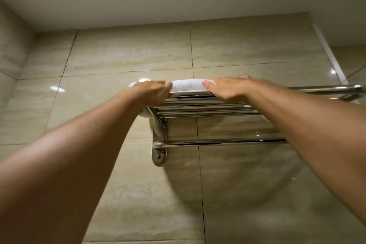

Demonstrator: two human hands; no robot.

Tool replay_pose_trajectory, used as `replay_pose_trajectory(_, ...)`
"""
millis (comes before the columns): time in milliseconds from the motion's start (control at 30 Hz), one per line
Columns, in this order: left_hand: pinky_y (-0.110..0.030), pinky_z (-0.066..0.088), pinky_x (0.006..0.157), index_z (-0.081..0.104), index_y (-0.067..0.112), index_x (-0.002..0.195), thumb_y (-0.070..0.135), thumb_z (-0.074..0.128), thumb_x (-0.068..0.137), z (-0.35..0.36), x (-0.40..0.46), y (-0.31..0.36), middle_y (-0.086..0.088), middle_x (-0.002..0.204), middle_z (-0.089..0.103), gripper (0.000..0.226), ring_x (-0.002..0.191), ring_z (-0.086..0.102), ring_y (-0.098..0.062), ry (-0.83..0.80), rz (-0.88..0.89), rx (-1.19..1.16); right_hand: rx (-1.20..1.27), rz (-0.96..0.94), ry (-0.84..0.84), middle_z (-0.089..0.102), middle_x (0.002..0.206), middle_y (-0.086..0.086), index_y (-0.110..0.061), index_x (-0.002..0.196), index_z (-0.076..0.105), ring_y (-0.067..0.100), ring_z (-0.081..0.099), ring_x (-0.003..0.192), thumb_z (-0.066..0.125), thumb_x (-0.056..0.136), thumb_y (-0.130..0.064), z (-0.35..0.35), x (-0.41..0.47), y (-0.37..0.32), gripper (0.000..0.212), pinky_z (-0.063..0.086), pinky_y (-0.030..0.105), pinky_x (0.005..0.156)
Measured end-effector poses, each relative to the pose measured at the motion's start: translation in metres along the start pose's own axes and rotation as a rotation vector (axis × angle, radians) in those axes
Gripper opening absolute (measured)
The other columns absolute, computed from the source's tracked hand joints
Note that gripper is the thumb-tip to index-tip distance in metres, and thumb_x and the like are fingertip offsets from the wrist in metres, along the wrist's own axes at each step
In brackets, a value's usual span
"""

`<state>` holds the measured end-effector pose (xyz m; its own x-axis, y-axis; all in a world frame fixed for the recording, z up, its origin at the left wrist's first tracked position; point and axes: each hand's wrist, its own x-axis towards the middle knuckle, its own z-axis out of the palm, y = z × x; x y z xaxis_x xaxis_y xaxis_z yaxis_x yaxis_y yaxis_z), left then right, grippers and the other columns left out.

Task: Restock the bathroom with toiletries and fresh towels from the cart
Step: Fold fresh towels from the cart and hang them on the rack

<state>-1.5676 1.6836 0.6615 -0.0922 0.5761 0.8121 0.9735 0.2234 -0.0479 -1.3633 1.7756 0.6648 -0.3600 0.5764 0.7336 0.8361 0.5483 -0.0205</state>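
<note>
A folded white towel [188,85] lies on top of a chrome wall rack [208,110], seen from below. My left hand [154,92] grips the towel's left end, fingers curled over its front edge. Flat on the towel's right end lies my right hand [227,88], fingers straight and thumb pointing left. Most of the towel's top is hidden by the rack and by my hands.
The rack's lower hanging bar [217,142] runs under the shelf, fixed by a bracket [159,154] to the beige tiled wall [128,55]. The rack's right end [350,88] reaches toward a glass panel edge [326,53]. The ceiling is close above.
</note>
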Motion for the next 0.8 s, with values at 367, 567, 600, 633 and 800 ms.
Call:
replay_pose_trajectory(367, -0.042, 0.039, 0.104, 0.046, 0.014, 0.133, 0.035, 0.047, 0.095, 0.033, -0.107, 0.048, -0.008, 0.134, 0.052, 0.044, 0.124, 0.047, -0.027, 0.377, 0.229, 0.030, -0.299, -0.190, 0.394, 0.050, 0.135, 0.007, -0.016, 0.132, 0.046, 0.025, 0.048, 0.122, 0.045, 0.096, -0.040, 0.024, -0.137, 0.007, 0.044, 0.035, 0.038, 0.105)
replay_pose_trajectory(567, -0.037, 0.046, 0.077, 0.047, 0.020, 0.106, 0.036, 0.044, 0.095, 0.046, -0.147, 0.071, -0.006, 0.113, 0.060, 0.020, 0.095, 0.058, -0.026, -0.070, 0.284, 0.034, -0.420, -0.050, 0.032, 0.055, 0.123, 0.003, -0.022, 0.117, 0.058, 0.027, 0.055, 0.115, 0.049, 0.091, -0.041, 0.012, -0.204, 0.022, 0.033, 0.040, 0.035, 0.088)
replay_pose_trajectory(600, -0.038, 0.045, 0.079, 0.050, 0.020, 0.114, 0.038, 0.044, 0.094, 0.048, -0.151, 0.078, -0.007, 0.120, 0.060, 0.027, 0.102, 0.059, -0.028, -0.168, 0.299, 0.055, -0.419, -0.020, -0.028, 0.054, 0.126, 0.004, -0.023, 0.119, 0.058, 0.027, 0.054, 0.117, 0.051, 0.090, -0.041, 0.006, -0.215, 0.028, 0.035, 0.041, 0.036, 0.093)
replay_pose_trajectory(633, -0.039, 0.045, 0.083, 0.050, 0.019, 0.122, 0.039, 0.045, 0.095, 0.050, -0.156, 0.085, -0.007, 0.126, 0.060, 0.034, 0.109, 0.059, -0.028, -0.223, 0.316, 0.056, -0.419, 0.006, -0.075, 0.052, 0.128, 0.003, -0.024, 0.121, 0.058, 0.027, 0.053, 0.119, 0.052, 0.089, -0.042, 0.001, -0.224, 0.033, 0.037, 0.042, 0.037, 0.095)
replay_pose_trajectory(800, -0.041, 0.047, 0.096, 0.047, 0.018, 0.135, 0.040, 0.046, 0.097, 0.044, -0.180, 0.138, -0.008, 0.137, 0.055, 0.043, 0.121, 0.055, -0.029, -0.257, 0.428, -0.023, -0.465, 0.089, -0.221, 0.048, 0.132, 0.002, -0.029, 0.129, 0.053, 0.028, 0.051, 0.122, 0.053, 0.087, -0.042, -0.030, -0.275, 0.070, 0.044, 0.044, 0.038, 0.097)
